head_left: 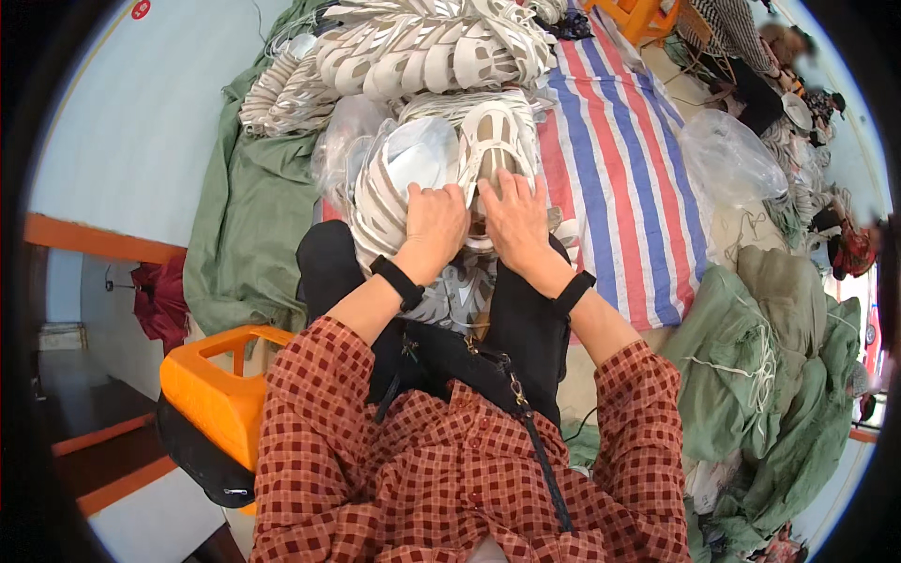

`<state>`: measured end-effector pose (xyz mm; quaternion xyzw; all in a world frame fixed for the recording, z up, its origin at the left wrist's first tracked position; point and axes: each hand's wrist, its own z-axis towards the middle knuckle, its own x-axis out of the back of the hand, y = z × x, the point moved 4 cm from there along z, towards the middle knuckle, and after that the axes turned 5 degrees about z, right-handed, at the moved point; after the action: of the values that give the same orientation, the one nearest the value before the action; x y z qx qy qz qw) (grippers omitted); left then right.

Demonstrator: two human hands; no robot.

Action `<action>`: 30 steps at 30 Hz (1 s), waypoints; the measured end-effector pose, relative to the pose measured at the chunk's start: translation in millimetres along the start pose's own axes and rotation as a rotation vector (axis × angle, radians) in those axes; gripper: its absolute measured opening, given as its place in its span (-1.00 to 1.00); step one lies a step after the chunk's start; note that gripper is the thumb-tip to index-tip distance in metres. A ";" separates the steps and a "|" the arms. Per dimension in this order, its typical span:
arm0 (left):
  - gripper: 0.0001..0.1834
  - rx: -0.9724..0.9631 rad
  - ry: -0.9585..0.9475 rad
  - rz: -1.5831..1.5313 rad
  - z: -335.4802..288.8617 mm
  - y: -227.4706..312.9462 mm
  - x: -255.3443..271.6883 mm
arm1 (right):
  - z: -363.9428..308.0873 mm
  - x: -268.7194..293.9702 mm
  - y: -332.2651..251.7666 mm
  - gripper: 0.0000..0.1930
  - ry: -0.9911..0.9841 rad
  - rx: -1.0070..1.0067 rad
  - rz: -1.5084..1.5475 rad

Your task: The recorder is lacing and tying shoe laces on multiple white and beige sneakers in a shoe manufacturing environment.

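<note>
A beige-and-white shoe upper (491, 134) lies in front of me on a bundle of similar uppers, its toe pointing away. My left hand (435, 223) has its fingers curled at the left edge of this upper, beside some pale, flat oval pieces (419, 153). On the other side, my right hand (515, 223) grips the upper near its opening, the fingers bent over the brown mesh. Its lower part is hidden under my hands. To the left, a stack of striped uppers (371, 197) leans against my knee. More grey-white shoe parts (450, 296) show between my legs.
Larger bundles of uppers (432, 56) are piled beyond. Striped red, white and blue sheeting (619, 178) spreads to the right, with a clear plastic bag (732, 155) alongside. Green sacks (723, 366) lie at right, green cloth (249, 202) at left. An orange stool (221, 385) stands by my left arm.
</note>
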<state>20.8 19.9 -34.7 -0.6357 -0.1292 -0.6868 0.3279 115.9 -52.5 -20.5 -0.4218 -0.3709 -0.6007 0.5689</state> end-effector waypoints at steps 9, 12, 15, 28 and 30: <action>-0.91 -0.158 0.068 -0.051 3.0 -12.7 -3.5 | -13.0 1.5 18.1 -0.70 -0.219 0.198 -0.001; -0.94 -0.143 -0.007 -0.102 0.0 -4.8 -1.8 | -20.2 11.7 17.4 -0.68 -0.210 0.242 0.197; -0.93 -0.116 0.002 -0.083 -6.5 -1.3 4.5 | -13.2 17.9 38.0 -0.74 -0.172 0.056 0.762; -0.81 -0.153 -0.074 -0.128 -5.5 -0.3 12.0 | 117.9 -92.9 184.9 -0.83 0.155 -0.292 0.654; -0.78 -0.157 -0.134 -0.134 -5.2 -0.2 10.4 | 130.4 -108.3 186.7 -0.84 0.147 -0.299 0.607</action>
<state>16.8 13.9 -25.5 -0.6939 -0.1387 -0.6711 0.2212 312.7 93.9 -79.4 -0.5472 -0.0946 -0.4807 0.6787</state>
